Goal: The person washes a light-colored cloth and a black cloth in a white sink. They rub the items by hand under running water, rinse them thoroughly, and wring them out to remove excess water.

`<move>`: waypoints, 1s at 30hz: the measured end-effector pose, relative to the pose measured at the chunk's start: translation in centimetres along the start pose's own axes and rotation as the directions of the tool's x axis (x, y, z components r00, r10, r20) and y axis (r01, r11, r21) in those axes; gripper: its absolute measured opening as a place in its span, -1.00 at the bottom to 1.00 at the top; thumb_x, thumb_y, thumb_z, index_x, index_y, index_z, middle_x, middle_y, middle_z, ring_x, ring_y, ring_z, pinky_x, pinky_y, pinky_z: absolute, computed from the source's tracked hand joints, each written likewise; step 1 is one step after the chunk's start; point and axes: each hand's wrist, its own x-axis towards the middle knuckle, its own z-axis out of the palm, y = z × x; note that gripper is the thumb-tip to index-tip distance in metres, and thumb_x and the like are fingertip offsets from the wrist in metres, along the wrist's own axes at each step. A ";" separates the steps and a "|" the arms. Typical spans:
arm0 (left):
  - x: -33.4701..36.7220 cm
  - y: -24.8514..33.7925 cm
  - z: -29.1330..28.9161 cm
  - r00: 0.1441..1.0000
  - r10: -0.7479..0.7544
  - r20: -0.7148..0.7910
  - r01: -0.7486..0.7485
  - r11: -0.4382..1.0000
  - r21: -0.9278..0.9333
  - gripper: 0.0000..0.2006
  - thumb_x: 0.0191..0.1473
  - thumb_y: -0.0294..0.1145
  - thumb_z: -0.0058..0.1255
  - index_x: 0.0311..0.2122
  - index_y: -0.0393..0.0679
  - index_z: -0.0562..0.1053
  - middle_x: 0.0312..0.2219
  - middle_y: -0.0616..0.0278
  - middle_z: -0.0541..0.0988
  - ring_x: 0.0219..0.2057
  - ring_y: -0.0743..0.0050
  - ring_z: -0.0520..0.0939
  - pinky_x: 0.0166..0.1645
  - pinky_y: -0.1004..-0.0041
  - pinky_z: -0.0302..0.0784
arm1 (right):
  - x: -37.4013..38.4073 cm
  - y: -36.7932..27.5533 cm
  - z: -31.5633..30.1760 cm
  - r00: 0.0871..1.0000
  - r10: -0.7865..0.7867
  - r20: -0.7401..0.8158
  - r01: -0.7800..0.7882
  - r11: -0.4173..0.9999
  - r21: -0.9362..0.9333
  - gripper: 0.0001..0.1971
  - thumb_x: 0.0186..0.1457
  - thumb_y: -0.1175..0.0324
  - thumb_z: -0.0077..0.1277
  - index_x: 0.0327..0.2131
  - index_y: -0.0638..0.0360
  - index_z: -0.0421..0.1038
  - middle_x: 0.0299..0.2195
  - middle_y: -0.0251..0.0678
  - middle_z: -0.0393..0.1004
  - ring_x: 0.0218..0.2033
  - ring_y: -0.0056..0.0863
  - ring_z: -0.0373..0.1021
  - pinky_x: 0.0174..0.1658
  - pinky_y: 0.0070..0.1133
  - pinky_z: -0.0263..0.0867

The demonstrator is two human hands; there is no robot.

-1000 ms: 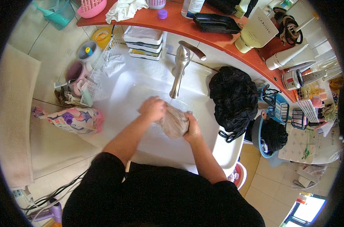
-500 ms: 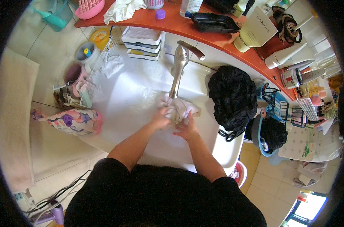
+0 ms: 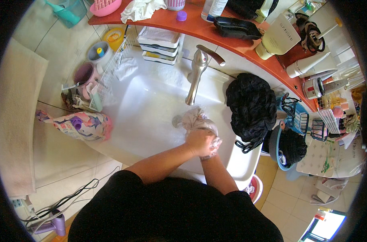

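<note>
Far left of the frame: one beige towel point(image 3: 14, 117) hangs flat against the tiled wall. Lower left: one purple hair dryer point(image 3: 50, 226) lies on the floor with tangled dark cords beside it. Left of centre: one patterned soft pouch in pink, white and purple point(image 3: 76, 125) rests on the basin's left edge; above it stands one white wire rack point(image 3: 104, 76) holding one mauve cup and one white cup.

Centre: one white ceramic washbasin point(image 3: 147, 109) with one brushed-metal single-lever tap point(image 3: 195, 76) at its back. One pale grey-beige wet cloth point(image 3: 193, 119) sits bunched in the basin, just below the tap spout, in the middle of the frame. Two bare hands meet on it. The left hand point(image 3: 199, 141) lies on top, fingers curled tight over the lower end of the cloth. The right hand point(image 3: 213, 146) is largely covered by the left; it presses against the same cloth from below right, but whether its fingers are clenched I cannot tell.

Right of centre: one black knitted bundle point(image 3: 252, 105) lies on the basin's right rim. Upper frame: one curved orange shelf point(image 3: 236, 42) carries assorted bottles and tubes. Right: one blue plastic bucket point(image 3: 290, 147) holds dark fabric.
</note>
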 end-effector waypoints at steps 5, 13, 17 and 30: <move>0.5 -8.0 -1.2 0.945 -0.230 -0.233 0.248 0.967 0.055 -0.78 -0.16 -0.16 0.06 -0.47 -0.07 0.49 -0.58 0.12 0.51 -0.47 0.12 0.55 -0.34 0.25 0.47 | -0.1 -6.0 -0.4 0.781 0.494 0.382 -0.586 0.372 0.720 -0.73 0.09 0.23 -0.20 -0.19 0.15 0.29 -0.24 -0.30 0.37 -0.16 -0.44 0.29 -0.09 -0.54 0.23; -5.6 -14.6 -3.5 0.845 -0.534 -0.003 0.467 0.737 0.488 -0.45 -0.13 -0.13 0.06 0.05 0.15 0.26 0.07 0.05 0.15 -0.01 -0.07 0.30 0.00 0.14 0.28 | 1.5 -5.3 -6.5 0.770 0.532 -0.351 -0.636 0.684 -0.358 -0.46 -0.04 0.02 0.00 -0.03 0.10 0.21 -0.23 -0.16 0.41 -0.22 -0.29 0.36 -0.17 -0.43 0.28; -5.7 -14.6 -4.4 0.874 -0.392 0.288 0.249 0.869 0.428 -0.33 -0.27 -0.28 0.18 0.06 0.13 0.25 0.06 -0.02 0.14 0.01 -0.04 0.27 0.03 0.18 0.26 | 0.8 -4.4 -5.4 0.717 0.591 -0.371 -0.696 0.643 -0.320 -0.33 -0.09 0.12 0.06 0.10 0.04 0.04 -0.17 -0.03 0.37 -0.14 -0.14 0.32 -0.07 -0.38 0.21; -1.2 -5.4 -7.5 0.833 -0.007 0.553 0.490 0.473 -0.732 -0.33 -0.14 -0.24 0.14 0.09 -0.23 0.18 -0.11 0.08 0.38 -0.11 0.39 0.42 0.01 0.48 0.30 | 1.5 -2.5 -3.3 0.931 0.341 0.133 -0.139 0.664 -0.734 -0.16 -0.31 0.30 0.22 0.13 -0.16 0.04 0.16 -0.09 -0.11 0.21 -0.14 -0.18 0.11 -0.04 -0.14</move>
